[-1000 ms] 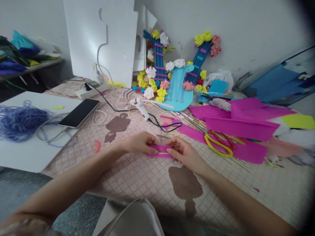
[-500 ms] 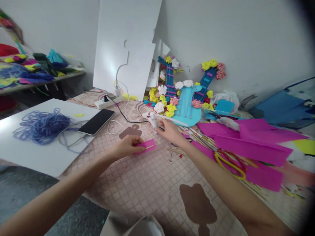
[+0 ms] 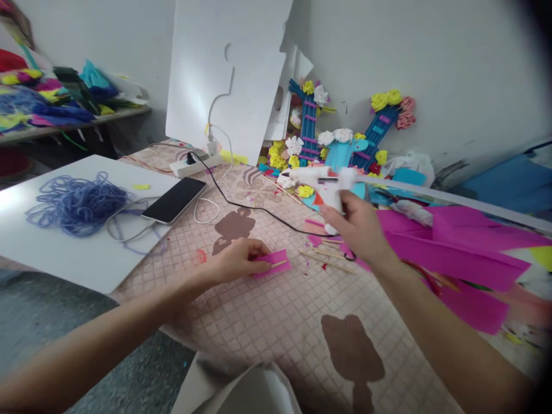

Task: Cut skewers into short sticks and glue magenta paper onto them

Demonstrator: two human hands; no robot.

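With closed fingers my left hand (image 3: 241,260) pinches a small pink paper piece (image 3: 281,257) against the patterned tablecloth. A thin wooden stick (image 3: 278,264) lies along that paper, one end under my fingertips. My right hand (image 3: 360,227) is wrapped round the handle of a white hot glue gun (image 3: 330,192), lifted above the table. The gun's nozzle points left, a long white glue stick (image 3: 431,198) extends from its back, and a black cord (image 3: 271,215) trails from it. Beneath the gun lie several thin sticks (image 3: 330,256) and pink scraps.
A smartphone (image 3: 175,199) and tangled blue yarn (image 3: 81,204) rest on a white board (image 3: 99,276) at left. Behind stand a power strip (image 3: 194,165) and flower-trimmed blue crafts (image 3: 309,126). Pink sheets (image 3: 466,253) and scissors (image 3: 425,276) lie at right.
My right hand has picked up the glue gun from the table and brought it up and to the right. The left hand still holds the pink paper and stick. The view has shifted slightly.
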